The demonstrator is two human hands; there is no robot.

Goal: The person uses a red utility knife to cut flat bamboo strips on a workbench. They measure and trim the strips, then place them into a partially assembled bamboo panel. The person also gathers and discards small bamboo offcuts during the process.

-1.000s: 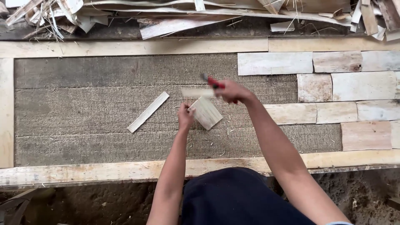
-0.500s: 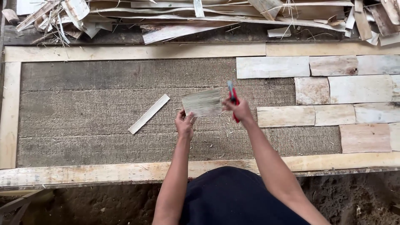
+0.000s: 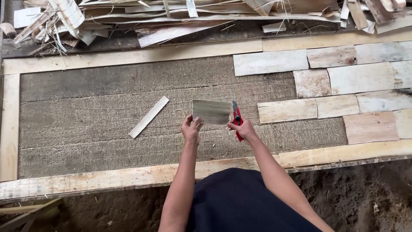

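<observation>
the small rectangular veneer piece [image 3: 211, 111], tilted a second ago, is now held flat and level at frame centre, the left hand [image 3: 190, 130] pinching its lower left corner and the right hand [image 3: 242, 127], gripping a red utility knife [image 3: 236, 119], steadying its right edge above the fibrous tabletop [image 3: 86, 120], a loose strip [image 3: 149, 117] lying to its left.

One rectangular pale wood sheet [image 3: 211, 111], one red utility knife [image 3: 236, 119], one loose narrow wood strip [image 3: 149, 117], about ten pale flat pieces [image 3: 270, 62] laid at right.
</observation>
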